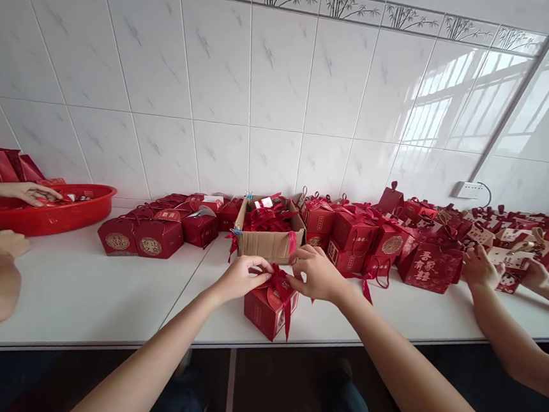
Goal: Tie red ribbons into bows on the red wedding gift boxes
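A small red gift box [261,312] stands near the table's front edge, with a red ribbon [287,313] tied in a bow on its top and one tail hanging down its side. My left hand [243,279] pinches the ribbon at the bow's left, thumb and forefinger together. From the right, my right hand [317,275] has its fingers curled onto the bow's other side. Fingertips partly hide the bow. Just behind is an open cardboard box [266,245] with a heap of red ribbons [273,220] inside.
Red boxes [142,236] stand at left, and stacked ribboned boxes [355,229] at right. A red plastic basin [69,219] holds a co-worker's hand [30,193]. On the right, another person's hands [483,268] hold a box [510,260]. The white table [103,300] meets a tiled wall.
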The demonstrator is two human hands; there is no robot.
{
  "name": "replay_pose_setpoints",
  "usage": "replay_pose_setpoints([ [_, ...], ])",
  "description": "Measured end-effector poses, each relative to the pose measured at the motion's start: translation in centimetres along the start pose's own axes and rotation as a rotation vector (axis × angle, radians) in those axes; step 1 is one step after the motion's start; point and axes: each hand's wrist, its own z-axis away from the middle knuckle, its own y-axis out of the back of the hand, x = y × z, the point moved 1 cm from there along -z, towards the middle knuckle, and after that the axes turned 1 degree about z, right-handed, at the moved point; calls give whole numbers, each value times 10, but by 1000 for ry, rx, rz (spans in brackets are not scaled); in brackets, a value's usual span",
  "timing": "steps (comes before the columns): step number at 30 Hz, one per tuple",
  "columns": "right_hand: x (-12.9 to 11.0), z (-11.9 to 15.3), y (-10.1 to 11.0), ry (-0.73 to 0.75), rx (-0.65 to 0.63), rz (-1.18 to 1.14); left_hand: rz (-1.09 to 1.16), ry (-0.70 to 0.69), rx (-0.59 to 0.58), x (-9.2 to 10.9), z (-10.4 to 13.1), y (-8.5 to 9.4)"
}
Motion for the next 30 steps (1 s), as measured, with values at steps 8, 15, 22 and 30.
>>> replay_pose_setpoints([
  [8,-2,-17,-6,-85,-95,-225,-30,-42,-52,4,0,5],
  [15,-6,-23,-23,-190,-89,-282,-101,-67,-25,2,0,5],
  [22,-1,-19,-19,-177,-39,-295,-137,-64,-18,9,1,7],
  [30,7,-5,-27,-151,71,-262,-201,-51,-13,13,6,12],
])
